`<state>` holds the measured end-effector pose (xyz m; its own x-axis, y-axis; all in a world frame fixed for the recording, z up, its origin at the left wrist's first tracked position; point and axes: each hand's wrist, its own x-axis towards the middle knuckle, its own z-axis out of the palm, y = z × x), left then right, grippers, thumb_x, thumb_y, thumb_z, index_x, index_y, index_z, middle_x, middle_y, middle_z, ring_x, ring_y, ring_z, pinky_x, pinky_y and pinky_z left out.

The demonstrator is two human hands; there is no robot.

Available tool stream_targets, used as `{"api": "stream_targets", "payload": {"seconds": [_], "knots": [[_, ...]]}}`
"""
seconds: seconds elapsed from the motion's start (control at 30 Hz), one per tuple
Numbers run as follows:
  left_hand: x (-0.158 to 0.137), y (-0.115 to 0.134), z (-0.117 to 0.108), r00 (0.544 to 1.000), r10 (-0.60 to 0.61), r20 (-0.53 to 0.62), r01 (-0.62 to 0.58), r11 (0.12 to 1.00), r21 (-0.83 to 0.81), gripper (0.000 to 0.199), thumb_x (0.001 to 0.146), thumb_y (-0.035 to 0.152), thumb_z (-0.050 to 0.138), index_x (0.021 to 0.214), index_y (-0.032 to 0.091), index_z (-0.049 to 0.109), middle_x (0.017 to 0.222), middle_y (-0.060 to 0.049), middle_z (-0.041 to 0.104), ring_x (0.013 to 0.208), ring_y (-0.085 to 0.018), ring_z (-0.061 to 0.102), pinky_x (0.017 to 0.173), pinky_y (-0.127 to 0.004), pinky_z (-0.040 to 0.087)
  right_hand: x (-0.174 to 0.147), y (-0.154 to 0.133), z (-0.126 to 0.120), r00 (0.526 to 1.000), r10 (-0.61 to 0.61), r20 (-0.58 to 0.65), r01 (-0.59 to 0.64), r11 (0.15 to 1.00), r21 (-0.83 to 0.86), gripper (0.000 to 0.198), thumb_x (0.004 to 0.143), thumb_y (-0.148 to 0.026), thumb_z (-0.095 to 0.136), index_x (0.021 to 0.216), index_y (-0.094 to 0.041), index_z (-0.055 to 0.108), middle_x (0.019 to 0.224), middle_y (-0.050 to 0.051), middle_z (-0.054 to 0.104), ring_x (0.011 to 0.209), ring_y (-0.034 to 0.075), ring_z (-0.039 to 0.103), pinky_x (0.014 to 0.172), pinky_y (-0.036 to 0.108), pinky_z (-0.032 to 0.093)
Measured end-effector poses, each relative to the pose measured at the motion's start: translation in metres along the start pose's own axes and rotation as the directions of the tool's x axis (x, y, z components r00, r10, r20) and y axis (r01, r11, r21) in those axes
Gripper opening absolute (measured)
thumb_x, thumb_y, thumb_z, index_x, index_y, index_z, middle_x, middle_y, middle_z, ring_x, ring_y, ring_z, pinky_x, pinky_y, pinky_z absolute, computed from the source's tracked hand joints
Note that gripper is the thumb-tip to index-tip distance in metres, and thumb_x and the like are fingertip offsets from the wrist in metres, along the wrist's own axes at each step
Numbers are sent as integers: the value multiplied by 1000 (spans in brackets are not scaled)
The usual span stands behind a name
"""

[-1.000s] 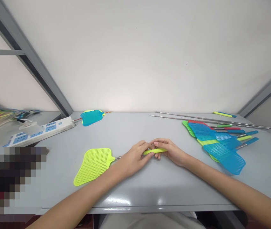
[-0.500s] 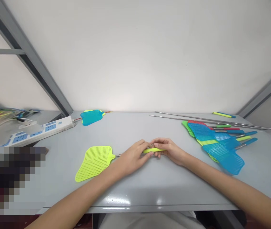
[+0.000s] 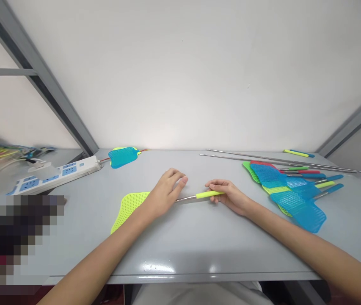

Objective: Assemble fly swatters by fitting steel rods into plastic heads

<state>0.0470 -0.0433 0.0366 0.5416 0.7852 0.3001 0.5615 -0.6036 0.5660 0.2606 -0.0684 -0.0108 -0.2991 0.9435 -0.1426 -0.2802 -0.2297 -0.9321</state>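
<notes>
At three o'clock on the yellow swatter (image 3: pixel 131 206), pinches handle (image 3: pixel 208 194) in right hand (image 3: pixel 232 196), probably for steadiness, with left hand (image 3: pixel 163 193) loosely spread.

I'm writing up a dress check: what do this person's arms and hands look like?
Both forearms are bare, with no sleeve in view. The left hand and right hand are ungloved. No watch, bracelet or marking shows; fingernails are too small to judge.
</notes>
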Motion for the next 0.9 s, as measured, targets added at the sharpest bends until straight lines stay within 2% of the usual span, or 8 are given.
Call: {"api": "stream_targets", "payload": {"seconds": [0.33,0.53,0.6,0.67,0.77,0.83,0.9], "knots": [[9,-30,-21,961,-194,-195,224,964,144,40,81,46,25,88,19,54,94,-5,49,93,-18,45,86,-32,33,5,-11,-22,995,32,-95,-28,999,39,19,69,-22,59,86,-15,59,73,4,52,59,10,53,55,22,44],[13,-47,-22,863,-441,-249,500,818,285,52,75,56,28,107,20,48,103,-12,45,105,-29,37,88,-43,27,11,-13,-41,979,18,-202,-7,999,53,21,66,-20,62,87,-17,61,77,3,50,60,7,52,58,18,47],[13,-53,-22,822,-521,-231,570,760,312,60,72,58,28,113,17,43,106,-16,44,107,-32,36,87,-44,27,13,-13,-43,975,4,-223,9,998,56,21,65,-19,63,86,-17,61,78,3,51,60,7,51,57,18,47],[13,-59,-22,794,-586,-158,604,733,315,65,71,60,29,116,14,40,108,-18,44,107,-33,36,85,-43,29,14,-12,-44,972,-6,-236,19,998,55,20,65,-19,63,84,-17,62,80,4,52,61,7,51,57,19,48],[11,-66,-23,810,-583,-57,573,768,287,67,70,61,28,115,13,39,108,-18,45,109,-33,36,84,-40,31,14,-12,-43,970,-24,-242,40,997,62,17,65,-19,63,82,-16,62,81,4,51,60,8,50,55,19,48],[10,-69,-22,829,-558,-45,548,794,262,66,70,62,28,115,14,39,109,-17,46,110,-32,36,83,-40,32,14,-12,-43,969,-34,-247,53,996,68,17,65,-20,63,81,-17,62,80,4,51,59,8,49,54,19,48],[10,-71,-22,822,-566,-67,564,790,242,66,70,62,29,115,15,39,109,-17,46,110,-32,37,84,-40,32,14,-12,-42,964,-41,-263,60,996,66,17,65,-20,63,81,-17,62,81,4,51,59,7,49,55,19,48]]}}
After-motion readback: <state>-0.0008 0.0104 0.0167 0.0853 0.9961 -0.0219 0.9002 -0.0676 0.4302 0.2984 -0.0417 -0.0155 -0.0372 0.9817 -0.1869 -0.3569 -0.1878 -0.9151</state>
